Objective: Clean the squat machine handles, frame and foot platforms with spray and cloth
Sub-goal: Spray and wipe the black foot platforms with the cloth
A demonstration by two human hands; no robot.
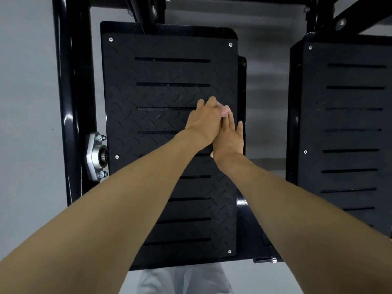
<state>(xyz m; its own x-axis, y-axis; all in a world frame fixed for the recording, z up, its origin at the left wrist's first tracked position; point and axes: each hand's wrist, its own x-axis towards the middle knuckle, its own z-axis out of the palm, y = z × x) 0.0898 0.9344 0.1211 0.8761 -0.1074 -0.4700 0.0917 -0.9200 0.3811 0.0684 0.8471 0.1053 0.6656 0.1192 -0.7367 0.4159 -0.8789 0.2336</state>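
A black diamond-plate foot platform (161,98) with long slots fills the middle of the view. My left hand (204,122) lies on its right part, fingers curled round a pink cloth (225,110) of which only a small tuft shows past the knuckles. My right hand (230,137) lies just beside and partly under the left one, fingers straight and flat against the platform near its right edge. A second foot platform (350,128) hangs at the right. No spray bottle is in view.
The black frame upright (74,102) runs down the left side, with a silver bearing mount (96,155) bolted on it. Black crossbars (350,15) run above. Behind is a grey wall (27,102). My light trousers (184,281) show at the bottom.
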